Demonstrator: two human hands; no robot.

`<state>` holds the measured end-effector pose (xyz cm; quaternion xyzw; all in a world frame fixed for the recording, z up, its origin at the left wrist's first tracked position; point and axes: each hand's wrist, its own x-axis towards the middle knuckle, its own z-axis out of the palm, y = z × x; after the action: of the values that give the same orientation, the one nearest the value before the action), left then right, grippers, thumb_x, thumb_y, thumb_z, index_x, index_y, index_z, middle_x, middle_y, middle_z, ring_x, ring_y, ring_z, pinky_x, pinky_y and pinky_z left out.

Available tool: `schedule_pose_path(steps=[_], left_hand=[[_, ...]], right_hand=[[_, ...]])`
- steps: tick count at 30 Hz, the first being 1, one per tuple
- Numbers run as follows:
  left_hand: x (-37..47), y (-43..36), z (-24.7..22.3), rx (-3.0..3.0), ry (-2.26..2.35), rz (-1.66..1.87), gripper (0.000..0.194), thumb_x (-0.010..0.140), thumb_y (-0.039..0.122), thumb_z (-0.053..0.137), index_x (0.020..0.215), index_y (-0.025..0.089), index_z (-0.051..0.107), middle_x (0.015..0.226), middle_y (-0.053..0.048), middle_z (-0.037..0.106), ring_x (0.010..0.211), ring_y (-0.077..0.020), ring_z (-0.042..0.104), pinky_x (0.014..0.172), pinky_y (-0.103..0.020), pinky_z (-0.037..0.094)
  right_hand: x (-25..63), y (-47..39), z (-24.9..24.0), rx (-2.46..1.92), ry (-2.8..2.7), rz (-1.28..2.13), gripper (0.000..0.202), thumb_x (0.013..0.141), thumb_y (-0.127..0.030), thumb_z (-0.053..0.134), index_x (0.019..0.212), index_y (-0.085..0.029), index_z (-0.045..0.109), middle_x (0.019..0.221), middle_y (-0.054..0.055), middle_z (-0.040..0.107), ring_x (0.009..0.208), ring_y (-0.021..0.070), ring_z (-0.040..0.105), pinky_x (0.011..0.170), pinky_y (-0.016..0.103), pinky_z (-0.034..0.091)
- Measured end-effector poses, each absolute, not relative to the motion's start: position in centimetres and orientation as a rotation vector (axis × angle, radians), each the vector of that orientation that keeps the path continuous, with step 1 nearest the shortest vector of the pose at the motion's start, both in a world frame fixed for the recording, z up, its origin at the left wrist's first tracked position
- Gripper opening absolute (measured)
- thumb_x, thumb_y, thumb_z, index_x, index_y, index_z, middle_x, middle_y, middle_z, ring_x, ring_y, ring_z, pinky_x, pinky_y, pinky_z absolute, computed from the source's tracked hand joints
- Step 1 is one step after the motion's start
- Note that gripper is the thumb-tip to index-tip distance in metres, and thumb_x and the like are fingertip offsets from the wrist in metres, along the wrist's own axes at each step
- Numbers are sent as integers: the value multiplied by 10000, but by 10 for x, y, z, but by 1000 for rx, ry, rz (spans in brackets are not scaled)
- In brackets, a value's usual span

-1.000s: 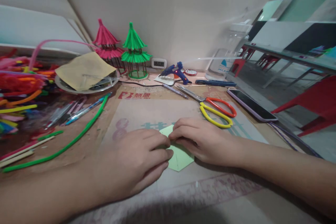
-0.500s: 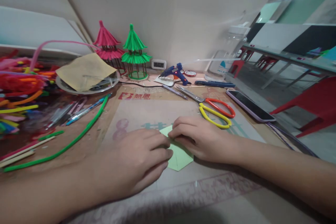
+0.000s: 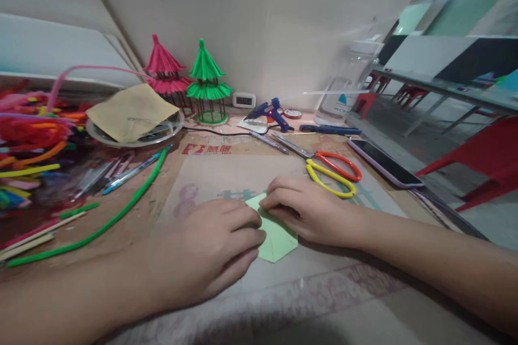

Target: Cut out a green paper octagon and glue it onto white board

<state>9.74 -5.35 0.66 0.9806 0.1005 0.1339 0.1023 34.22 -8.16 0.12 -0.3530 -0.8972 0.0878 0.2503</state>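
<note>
A small piece of light green folded paper (image 3: pixel 278 242) lies on the mat in front of me, with crease lines on its near part. My left hand (image 3: pixel 218 245) is closed over its left edge, fingers curled and thumb hidden. From the right, my right hand (image 3: pixel 309 207) grips the paper near its far edge, fingertips bent down onto it. Both hands cover part of the sheet. Just beyond my right hand lie scissors (image 3: pixel 332 186) with one red and one yellow handle, blades pointing away to the left.
Behind stand a pink pagoda model (image 3: pixel 165 64) and a green one (image 3: pixel 206 81), a blue glue gun (image 3: pixel 272 112) and a water bottle (image 3: pixel 338 91). Pipe cleaners (image 3: pixel 32 135) and a plate (image 3: pixel 140 143) fill the left. A phone (image 3: pixel 384 163) rests at the right edge.
The view has shifted very slightly. Both hands keep almost the same place on the green paper, and nothing else has visibly moved.
</note>
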Motion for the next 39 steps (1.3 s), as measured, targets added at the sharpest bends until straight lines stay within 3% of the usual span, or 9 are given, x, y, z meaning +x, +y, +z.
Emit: schedule_pose_path(steps=[5, 12, 17, 23, 29, 34, 39], left_hand=[[98, -53, 7, 2903, 282, 417, 212, 1005, 223, 497, 1124, 205, 672, 1064, -57, 692, 964, -226, 636, 837, -391, 488], [98, -53, 7, 2927, 257, 465, 214, 1000, 212, 494, 1124, 199, 667, 1226, -29, 716, 1101, -244, 629, 955, -413, 476], [97, -53, 7, 2920, 261, 426, 214, 1003, 221, 493, 1128, 212, 667, 1213, -19, 720, 1100, -240, 630, 941, -408, 485], [98, -54, 8, 2932, 264, 444, 217, 998, 216, 491, 1123, 211, 668, 1182, -29, 726, 1086, -244, 636, 933, -410, 490], [99, -52, 7, 2927, 264, 414, 217, 1000, 214, 489, 1123, 210, 668, 1215, -20, 713, 1099, -234, 628, 942, -405, 485], [100, -53, 10, 2953, 249, 478, 225, 996, 217, 491, 1122, 195, 677, 1186, -27, 727, 1078, -241, 637, 931, -409, 484], [100, -54, 10, 2951, 244, 479, 229, 998, 216, 490, 1134, 204, 673, 1182, -15, 729, 1072, -234, 640, 913, -398, 485]], right_hand=[[345, -75, -1, -1001, -2381, 275, 136, 973, -125, 525, 985, -167, 653, 942, 84, 677, 856, 186, 647, 759, 313, 535], [352, -65, -4, -1099, -2146, 306, 133, 931, -105, 604, 1036, -165, 659, 944, 70, 708, 858, 173, 658, 771, 302, 531], [345, -72, -2, -953, -2347, 312, 129, 967, -111, 548, 1013, -163, 658, 961, 85, 680, 863, 174, 650, 776, 300, 541], [344, -66, -8, -956, -2385, 50, 195, 1005, -140, 479, 980, -144, 672, 918, 101, 671, 831, 199, 643, 722, 314, 533], [344, -64, -6, -963, -2350, 236, 136, 958, -108, 549, 994, -146, 675, 938, 81, 675, 834, 171, 650, 740, 282, 531], [346, -61, -6, -966, -2349, 47, 191, 980, -107, 490, 972, -142, 678, 897, 91, 664, 835, 193, 632, 731, 311, 521], [347, -62, -6, -978, -2349, 157, 141, 965, -116, 537, 1003, -159, 666, 935, 76, 665, 838, 170, 635, 736, 282, 521]])
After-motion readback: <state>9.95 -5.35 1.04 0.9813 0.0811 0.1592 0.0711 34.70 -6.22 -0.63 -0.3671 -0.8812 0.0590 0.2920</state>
